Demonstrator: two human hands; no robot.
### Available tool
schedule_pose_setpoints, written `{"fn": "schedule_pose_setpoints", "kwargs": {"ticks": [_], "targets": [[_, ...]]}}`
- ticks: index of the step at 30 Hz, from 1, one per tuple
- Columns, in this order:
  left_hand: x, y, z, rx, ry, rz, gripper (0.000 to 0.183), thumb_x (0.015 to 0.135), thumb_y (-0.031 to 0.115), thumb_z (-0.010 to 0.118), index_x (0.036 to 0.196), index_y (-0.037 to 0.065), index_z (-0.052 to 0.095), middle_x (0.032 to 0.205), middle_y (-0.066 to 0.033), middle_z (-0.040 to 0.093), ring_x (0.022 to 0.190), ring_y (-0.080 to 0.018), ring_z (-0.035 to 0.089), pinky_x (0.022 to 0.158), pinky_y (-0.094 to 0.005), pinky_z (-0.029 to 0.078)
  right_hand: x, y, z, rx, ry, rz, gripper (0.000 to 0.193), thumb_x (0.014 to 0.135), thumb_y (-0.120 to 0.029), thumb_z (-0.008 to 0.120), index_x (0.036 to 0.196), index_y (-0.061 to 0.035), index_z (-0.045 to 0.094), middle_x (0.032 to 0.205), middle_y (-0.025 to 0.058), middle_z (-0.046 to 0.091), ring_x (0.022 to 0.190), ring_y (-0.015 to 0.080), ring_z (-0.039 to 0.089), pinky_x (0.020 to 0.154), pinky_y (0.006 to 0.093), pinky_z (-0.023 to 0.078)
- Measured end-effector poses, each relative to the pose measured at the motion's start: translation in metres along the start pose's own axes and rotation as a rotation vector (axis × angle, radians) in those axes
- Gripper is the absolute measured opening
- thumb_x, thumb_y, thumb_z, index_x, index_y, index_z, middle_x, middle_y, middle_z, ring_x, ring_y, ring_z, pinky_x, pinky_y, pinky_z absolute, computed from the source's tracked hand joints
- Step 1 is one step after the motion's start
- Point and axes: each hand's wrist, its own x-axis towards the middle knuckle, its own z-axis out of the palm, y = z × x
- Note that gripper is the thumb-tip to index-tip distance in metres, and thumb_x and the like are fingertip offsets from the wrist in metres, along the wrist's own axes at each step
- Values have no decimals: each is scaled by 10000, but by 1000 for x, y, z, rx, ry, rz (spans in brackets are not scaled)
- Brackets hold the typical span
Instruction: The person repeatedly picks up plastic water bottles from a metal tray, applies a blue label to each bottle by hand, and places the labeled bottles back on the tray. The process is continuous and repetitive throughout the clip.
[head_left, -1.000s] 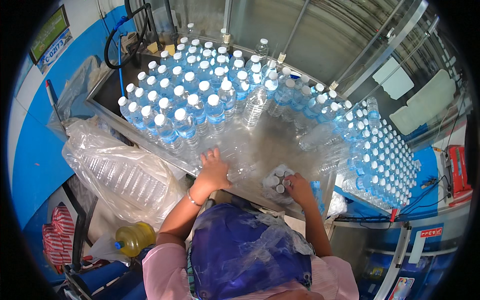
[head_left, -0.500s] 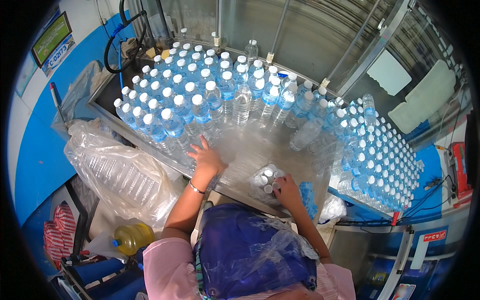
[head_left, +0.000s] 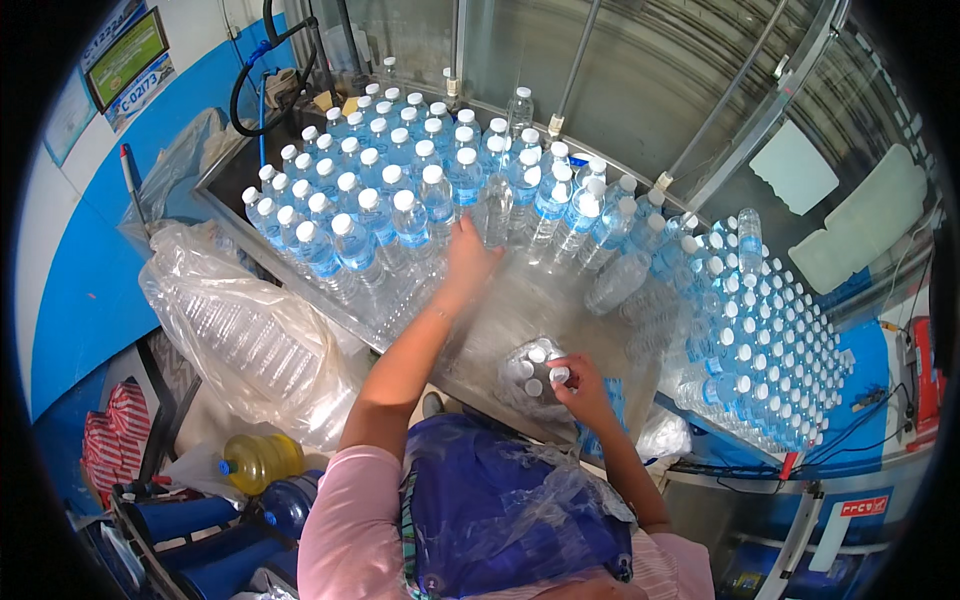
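My left hand [head_left: 470, 258] reaches into the front of a crowd of clear water bottles [head_left: 408, 218] with white caps and blue labels. Its thumb is spread from its fingers, close beside a clear bottle [head_left: 497, 212] that shows neither cap nor label; contact is unclear. Nearer to me, my right hand [head_left: 586, 392] pinches a white bottle cap [head_left: 559, 375] over a clear plastic bag [head_left: 520, 396] with several white caps in it. Both hands work above a metal tabletop [head_left: 500, 315] with a raised rim.
Another bottle [head_left: 617, 282] leans at the right of the tabletop. Packed capped bottles [head_left: 765, 330] fill a lower surface farther right. Blue labels [head_left: 612, 400] lie by my right forearm. At the left are a large bag of bottles [head_left: 245, 325] and a yellow jug [head_left: 262, 462].
My left hand has moved forward and right, from the tabletop's near left side to the bottles. My right hand has lifted a cap slightly from the bag. The view has shifted a little.
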Motion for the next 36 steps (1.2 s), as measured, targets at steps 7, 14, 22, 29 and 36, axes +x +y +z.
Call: {"fn": "schedule_pose_setpoints", "kwargs": {"ticks": [7,14,22,29,36], "targets": [[24,1,23,-37,54,-13,818,718,175,807,1338,-32,316,1267,-322,448,1089,-459,553,891,-470,491,28,5,3,61,-35,172,291,818,-45,638,1108,-66,621,859,23,594,729,98,575,638,255,478],[29,-3,-3,56,-154,-8,675,718,232,797,1175,-90,419,976,-302,635,910,-452,640,796,-484,520,96,29,9,235,6,260,222,911,-88,554,1121,-47,612,821,21,594,640,78,548,564,237,449],[13,-10,-11,71,-216,74,726,701,271,809,1185,-110,425,928,-310,641,909,-457,642,785,-477,518,226,25,29,316,74,207,230,959,-121,468,1108,-37,621,862,45,618,639,88,567,566,238,469],[-64,-10,-19,-157,-397,245,692,750,194,779,1270,-40,388,1102,-316,580,1008,-483,586,850,-498,487,301,12,53,607,-226,285,228,968,-110,492,1156,-38,601,927,62,619,725,88,544,632,231,456],[-78,-10,-49,103,-293,399,739,780,181,756,1350,-48,344,1230,-277,497,1096,-463,552,888,-457,487,309,12,55,852,-388,419,245,965,-94,518,1187,-11,581,918,73,619,713,97,525,630,242,458]]}}
